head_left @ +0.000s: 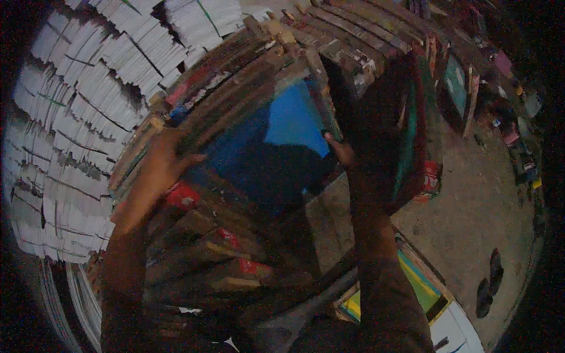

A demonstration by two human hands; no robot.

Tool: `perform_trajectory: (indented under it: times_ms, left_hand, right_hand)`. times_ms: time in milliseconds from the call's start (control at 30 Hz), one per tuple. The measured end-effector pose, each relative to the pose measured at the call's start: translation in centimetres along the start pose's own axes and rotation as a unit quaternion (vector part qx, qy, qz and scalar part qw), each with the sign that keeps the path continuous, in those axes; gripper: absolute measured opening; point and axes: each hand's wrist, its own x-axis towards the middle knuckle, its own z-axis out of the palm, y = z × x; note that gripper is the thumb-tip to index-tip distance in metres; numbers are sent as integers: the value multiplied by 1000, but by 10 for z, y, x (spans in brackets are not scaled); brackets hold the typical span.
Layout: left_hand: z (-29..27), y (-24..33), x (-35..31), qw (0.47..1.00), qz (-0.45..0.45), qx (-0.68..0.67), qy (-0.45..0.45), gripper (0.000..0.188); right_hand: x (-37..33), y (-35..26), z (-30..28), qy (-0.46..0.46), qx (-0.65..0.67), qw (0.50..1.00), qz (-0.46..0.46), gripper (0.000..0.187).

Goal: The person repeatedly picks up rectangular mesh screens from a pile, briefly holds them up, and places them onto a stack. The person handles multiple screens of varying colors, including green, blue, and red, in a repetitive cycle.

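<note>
Between my hands is a wooden-edged frame with a blue panel (294, 115), its lower part in dark shadow. My left hand (166, 156) is at the frame's left side, thumb stretched inward and the other fingers curled over the wooden edge, partly hidden. On the opposite side, my right hand (341, 152) closes on the right wooden edge (323, 97), thumb along the top. Worn wooden slats (235, 73) lie along the far left of the blue panel; I cannot tell whether they belong to one frame or several stacked ones.
Tall stacks of white paper (88, 88) fill the left. More wooden frames (376, 26) lean at the far side. A red box (431, 179) stands on the grey floor (465, 206) at right, with dark sandals (489, 282) nearer. A yellow-green framed panel (421, 282) is beside my right forearm.
</note>
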Motion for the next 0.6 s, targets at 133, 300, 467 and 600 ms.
perform_trajectory:
  times_ms: [133, 300, 467, 600]
  left_hand:
    - [-7, 12, 4, 998, -50, 24, -37, 62]
    - [-4, 11, 2, 998, -42, 47, -32, 60]
    - [-2, -2, 4, 996, -14, 60, -68, 55]
    - [-2, -6, 23, 989, 6, 68, -132, 51]
  right_hand:
    - [15, 7, -6, -27, 70, 997, 9, 76]
    - [10, -31, -4, 2, -70, 995, -69, 77]
    - [-35, -102, 10, 80, -219, 963, -133, 80]
    - [-58, -107, 7, 56, -230, 972, 3, 69]
